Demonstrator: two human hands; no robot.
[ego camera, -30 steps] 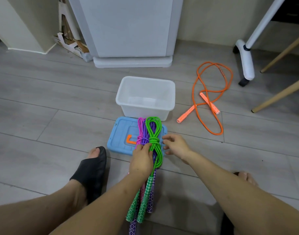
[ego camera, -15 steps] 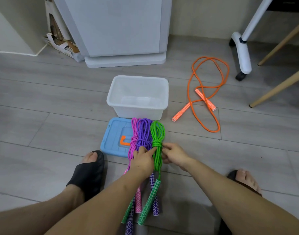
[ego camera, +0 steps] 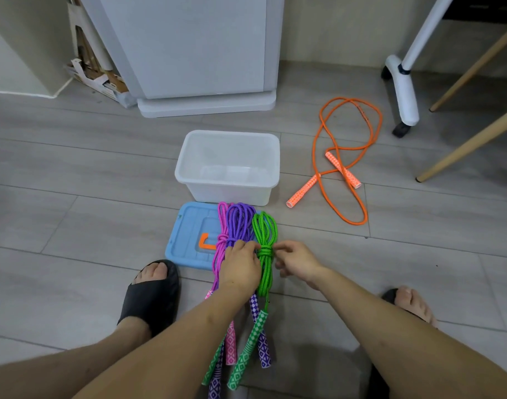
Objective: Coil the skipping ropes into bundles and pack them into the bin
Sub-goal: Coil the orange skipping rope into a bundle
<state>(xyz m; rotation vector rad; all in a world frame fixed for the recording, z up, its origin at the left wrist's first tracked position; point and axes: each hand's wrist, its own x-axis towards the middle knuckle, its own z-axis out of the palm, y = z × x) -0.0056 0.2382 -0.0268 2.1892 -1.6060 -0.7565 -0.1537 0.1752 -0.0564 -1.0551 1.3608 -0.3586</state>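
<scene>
Three coiled, knotted skipping ropes lie side by side, their loops on the blue lid [ego camera: 186, 237] and their handles toward me: pink [ego camera: 222, 226], purple [ego camera: 239, 223] and green [ego camera: 264, 230]. My left hand [ego camera: 240, 267] lies over the pink and purple bundles with fingers curled on them, its fingertips reaching the green knot. My right hand [ego camera: 297, 262] sits just right of the green knot, fingers loosely bent and holding nothing. The white bin [ego camera: 186, 156] stands empty behind the lid. An uncoiled orange rope [ego camera: 318, 139] sprawls on the floor to the right.
My feet in black slides [ego camera: 148, 295] flank the ropes. A grey cabinet [ego camera: 189, 47] stands behind the bin. A white wheeled stand leg [ego camera: 405, 93] and wooden legs [ego camera: 471, 142] are at the right; cardboard clutter [ego camera: 99, 73] is at the back left.
The green bundle has moved off the purple one to lie beside it on the right. My right hand has drawn slightly back from the green knot.
</scene>
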